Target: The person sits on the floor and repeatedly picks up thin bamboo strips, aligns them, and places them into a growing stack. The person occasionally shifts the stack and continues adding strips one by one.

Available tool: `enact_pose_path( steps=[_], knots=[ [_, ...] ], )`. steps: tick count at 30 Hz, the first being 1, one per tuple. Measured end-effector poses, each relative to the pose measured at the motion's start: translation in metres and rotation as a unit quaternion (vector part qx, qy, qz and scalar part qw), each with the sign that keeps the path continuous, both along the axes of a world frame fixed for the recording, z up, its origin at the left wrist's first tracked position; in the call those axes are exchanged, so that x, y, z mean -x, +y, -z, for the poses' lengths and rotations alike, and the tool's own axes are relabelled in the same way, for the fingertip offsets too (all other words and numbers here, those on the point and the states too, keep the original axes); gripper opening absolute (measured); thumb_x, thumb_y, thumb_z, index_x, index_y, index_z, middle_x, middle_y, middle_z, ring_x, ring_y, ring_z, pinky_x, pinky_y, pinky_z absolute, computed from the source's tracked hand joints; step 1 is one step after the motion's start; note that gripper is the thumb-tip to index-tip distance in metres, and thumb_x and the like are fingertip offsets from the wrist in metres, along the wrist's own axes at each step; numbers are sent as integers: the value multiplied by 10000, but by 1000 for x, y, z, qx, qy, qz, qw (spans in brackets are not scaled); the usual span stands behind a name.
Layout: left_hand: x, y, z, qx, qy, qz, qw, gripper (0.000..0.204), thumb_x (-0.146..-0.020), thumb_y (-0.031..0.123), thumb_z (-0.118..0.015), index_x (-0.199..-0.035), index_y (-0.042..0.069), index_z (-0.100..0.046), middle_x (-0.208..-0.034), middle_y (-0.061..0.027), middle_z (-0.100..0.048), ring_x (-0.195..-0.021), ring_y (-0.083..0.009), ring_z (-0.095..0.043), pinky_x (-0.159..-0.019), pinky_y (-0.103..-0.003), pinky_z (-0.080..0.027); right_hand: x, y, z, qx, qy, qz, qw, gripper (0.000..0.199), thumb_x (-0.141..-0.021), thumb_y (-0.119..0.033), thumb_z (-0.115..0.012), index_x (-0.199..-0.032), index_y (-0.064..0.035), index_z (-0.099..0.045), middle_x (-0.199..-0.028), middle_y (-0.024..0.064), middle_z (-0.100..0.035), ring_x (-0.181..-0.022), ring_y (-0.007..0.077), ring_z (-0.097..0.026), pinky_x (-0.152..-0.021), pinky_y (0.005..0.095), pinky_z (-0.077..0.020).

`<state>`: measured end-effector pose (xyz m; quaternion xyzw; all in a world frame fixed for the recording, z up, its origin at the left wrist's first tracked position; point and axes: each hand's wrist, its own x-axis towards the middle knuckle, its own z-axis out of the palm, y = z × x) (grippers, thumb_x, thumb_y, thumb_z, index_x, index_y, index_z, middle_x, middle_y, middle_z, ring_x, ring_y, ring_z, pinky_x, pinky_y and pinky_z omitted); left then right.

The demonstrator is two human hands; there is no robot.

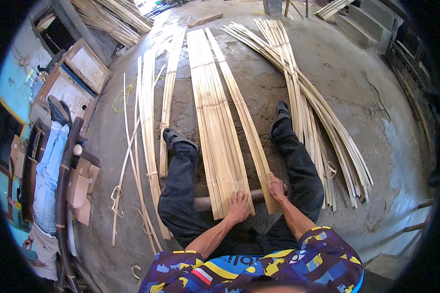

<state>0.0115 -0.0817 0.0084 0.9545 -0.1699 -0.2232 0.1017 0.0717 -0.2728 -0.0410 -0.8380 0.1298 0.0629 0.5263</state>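
A wide panel of pale bamboo slats, lying side by side, stretches away from me between my legs. My left hand rests on its near end, fingers spread flat near the right edge. To the right, my right hand is closed around the edge of a narrower bamboo strip, close to its near end. A gap separates this strip from the panel and narrows toward the far end. Both near ends lie across a round wooden pole.
Tied bundles of bamboo strips lie on the concrete floor: one left bundle and a crossed right bundle. Far left, a person in light blue jeans is near cardboard boxes. Concrete steps stand at the back right.
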Motion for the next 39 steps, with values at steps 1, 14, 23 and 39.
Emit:
enact_pose_path(
  steps=[1,14,23,39],
  knots=[
    [1,0,-1,-9,1,2,1000,830,-656,355,-645,-1282,75,-178,-1340,-123,-113,-1240,-350,-61,-960,-536,-145,1,1,1,-35,-10,15,999,298,-738,-157,-463,-1018,-56,-449,-711,164,-499,-650,298,-497,-551,362,-401],
    [3,3,-5,16,-10,1,1000,815,-666,364,-639,-1282,92,-180,-1336,-121,-122,-1243,-337,-59,-964,-522,-141,-14,8,21,79,-181,-5,980,404,-744,-135,-505,-1101,35,-423,-762,190,-461,-701,340,-453,-612,392,-386],
    [5,7,6,10,-22,19,1000,862,-665,469,-594,-1304,106,-144,-1355,-137,-86,-1242,-348,-59,-963,-528,-97,10,24,-16,344,-127,-108,924,458,-674,-220,-582,-1075,-53,-439,-989,150,-424,-932,303,-409,-759,430,-333],
    [5,9,8,20,-24,24,999,847,-681,453,-574,-1312,119,-117,-1364,-118,-60,-1249,-337,-39,-966,-520,-108,15,58,-14,125,-230,-138,955,496,-670,-16,-440,-1151,34,-333,-998,257,-439,-891,406,-451,-800,411,-378]
  ],
)
